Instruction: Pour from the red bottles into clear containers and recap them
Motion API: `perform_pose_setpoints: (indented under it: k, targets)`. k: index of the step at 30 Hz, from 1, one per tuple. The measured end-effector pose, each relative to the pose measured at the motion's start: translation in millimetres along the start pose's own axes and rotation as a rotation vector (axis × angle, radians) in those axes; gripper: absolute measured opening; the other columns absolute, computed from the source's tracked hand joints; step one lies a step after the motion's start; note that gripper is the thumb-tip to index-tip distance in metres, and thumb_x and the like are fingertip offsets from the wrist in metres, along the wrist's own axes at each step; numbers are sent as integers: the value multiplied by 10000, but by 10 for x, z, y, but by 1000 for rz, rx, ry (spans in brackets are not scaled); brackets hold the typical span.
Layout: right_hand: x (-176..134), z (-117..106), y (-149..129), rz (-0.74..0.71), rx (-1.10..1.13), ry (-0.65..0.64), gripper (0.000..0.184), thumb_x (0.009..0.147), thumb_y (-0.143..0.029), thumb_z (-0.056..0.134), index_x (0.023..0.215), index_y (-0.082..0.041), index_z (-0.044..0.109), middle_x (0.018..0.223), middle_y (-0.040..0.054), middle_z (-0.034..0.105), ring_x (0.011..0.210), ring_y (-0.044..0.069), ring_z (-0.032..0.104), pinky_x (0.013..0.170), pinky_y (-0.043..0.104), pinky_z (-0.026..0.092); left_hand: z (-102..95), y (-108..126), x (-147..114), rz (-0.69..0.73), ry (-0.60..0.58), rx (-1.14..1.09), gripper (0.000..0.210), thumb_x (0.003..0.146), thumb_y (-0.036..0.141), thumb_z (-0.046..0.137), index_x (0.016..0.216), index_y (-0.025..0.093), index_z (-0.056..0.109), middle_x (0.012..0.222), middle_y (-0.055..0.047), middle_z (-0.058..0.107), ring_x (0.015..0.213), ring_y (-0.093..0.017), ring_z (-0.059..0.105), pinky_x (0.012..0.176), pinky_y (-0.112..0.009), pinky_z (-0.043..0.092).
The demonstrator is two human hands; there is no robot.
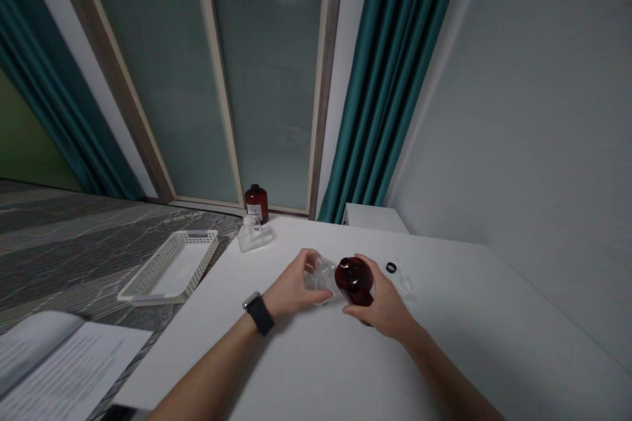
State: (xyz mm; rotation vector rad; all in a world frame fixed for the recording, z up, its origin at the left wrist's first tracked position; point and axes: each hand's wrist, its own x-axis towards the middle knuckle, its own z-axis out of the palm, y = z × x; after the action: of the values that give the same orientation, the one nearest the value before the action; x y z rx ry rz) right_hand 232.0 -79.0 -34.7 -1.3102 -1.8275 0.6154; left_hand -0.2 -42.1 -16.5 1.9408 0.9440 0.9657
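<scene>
My right hand [385, 302] is wrapped around a dark red-brown bottle [351, 284], which tilts so that its uncapped neck points up and left. My left hand [296, 286] grips a crumpled-looking clear plastic piece [322, 271] just left of the bottle; its exact kind is unclear. Beyond my right hand, a small black ring [391, 268] lies on the white table [306, 368]. Near that ring is another clear plastic item [405, 285], too faint to name. Something dark shows partly beneath the bottle, mostly hidden by my right hand.
A second red-brown bottle [256, 202] with a black cap and label stands at the table's far left corner, behind a clear plastic container [254, 238]. Left of the table are a white basket [207, 263] and an open book [93, 362]. A white cabinet [375, 218] stands behind.
</scene>
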Motion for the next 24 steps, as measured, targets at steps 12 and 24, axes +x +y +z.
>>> perform_pose_setpoints:
  k: [12,24]
  targets:
    - [-21,-14,6,-47,-79,-4,798,698,-302,765,1391,-210,379,1406,162,544,1304,330,528,1104,517,399,-113,-40,-3,88,0,216,581,682,274,823,1146,183,486,1147,-89,566,1073,-275,559,957,-445,463]
    - [37,-167,-38,-86,-236,-139,780,709,-309,739,1408,-214,407,1355,146,597,1223,317,595,1049,496,454,-115,-42,-17,162,-40,322,680,723,361,820,1262,187,444,1200,-125,573,1108,-323,562,964,-480,457]
